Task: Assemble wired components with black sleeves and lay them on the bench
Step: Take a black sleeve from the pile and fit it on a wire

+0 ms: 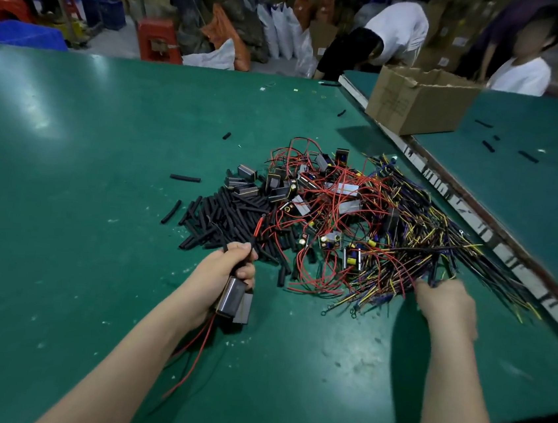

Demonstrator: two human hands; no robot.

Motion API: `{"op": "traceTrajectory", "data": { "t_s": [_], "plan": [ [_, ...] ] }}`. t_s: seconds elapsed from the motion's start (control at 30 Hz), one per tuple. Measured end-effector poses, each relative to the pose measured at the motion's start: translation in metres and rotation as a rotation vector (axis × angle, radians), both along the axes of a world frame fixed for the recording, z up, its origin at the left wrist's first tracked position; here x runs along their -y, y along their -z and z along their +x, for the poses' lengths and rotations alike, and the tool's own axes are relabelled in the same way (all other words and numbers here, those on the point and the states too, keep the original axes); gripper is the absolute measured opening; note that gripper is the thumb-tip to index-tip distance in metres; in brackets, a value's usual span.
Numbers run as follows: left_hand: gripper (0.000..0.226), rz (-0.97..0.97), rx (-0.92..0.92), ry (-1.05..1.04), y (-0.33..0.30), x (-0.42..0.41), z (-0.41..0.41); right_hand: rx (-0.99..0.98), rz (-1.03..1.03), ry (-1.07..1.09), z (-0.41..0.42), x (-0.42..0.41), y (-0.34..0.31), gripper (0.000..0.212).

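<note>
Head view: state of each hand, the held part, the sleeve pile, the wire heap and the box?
Left hand: grips component.
Component: held above bench, red leads dangling.
Right hand: reaching into wires.
Black sleeves: loose pile.
Wire heap: tangled.
Cardboard box: open.

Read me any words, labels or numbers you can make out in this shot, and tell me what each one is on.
No text here can be quoted.
Cardboard box: faint printing on its front, too blurred to read.
White labels on the stacked cartons in the background: too small to read.
Black component held in the left hand: no marking visible.
Bench edge strip: dark scuffs only, no lettering.
</note>
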State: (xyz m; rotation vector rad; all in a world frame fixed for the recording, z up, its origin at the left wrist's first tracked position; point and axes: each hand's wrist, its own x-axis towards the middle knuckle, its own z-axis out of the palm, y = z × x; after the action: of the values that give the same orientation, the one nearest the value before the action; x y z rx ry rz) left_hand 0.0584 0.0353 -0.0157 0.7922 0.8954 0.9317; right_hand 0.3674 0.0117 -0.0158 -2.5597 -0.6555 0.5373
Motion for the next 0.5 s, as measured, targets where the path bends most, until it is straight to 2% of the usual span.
{"op": "traceTrajectory", "data": {
  "t_s": [0.1,0.2,0.23,0.33,0.37,0.47,0.5],
  "plan": [
    [0.025,-0.002,-0.003,-0.008,0.001,0.0,0.0,-0.002,-0.031,0.011,-0.006,-0.006,-0.006,0.031],
    [0.025,0.001,-0.019,0.001,0.001,0.0,-0.002,-0.024,-0.04,0.009,-0.008,-0.008,-0.011,0.029],
    [0.025,0.004,-0.023,0.004,0.001,0.0,-0.002,-0.023,-0.022,0.024,-0.01,-0.008,-0.01,0.033],
    [0.025,0.001,-0.017,0.001,0.003,0.0,-0.002,0.017,0.07,0.118,-0.019,-0.003,-0.006,0.061],
    [0.025,-0.002,-0.016,-0.002,0.003,0.0,-0.002,0.049,0.074,0.107,-0.023,-0.001,-0.003,0.061],
    [0.025,-0.001,-0.03,0.004,0.003,0.0,-0.002,0.115,0.109,0.01,-0.026,0.0,0.004,0.036],
    [0.025,-0.001,-0.03,0.005,0.003,0.0,-0.002,0.109,0.129,-0.007,-0.027,-0.002,0.004,0.034]
  ]
}}
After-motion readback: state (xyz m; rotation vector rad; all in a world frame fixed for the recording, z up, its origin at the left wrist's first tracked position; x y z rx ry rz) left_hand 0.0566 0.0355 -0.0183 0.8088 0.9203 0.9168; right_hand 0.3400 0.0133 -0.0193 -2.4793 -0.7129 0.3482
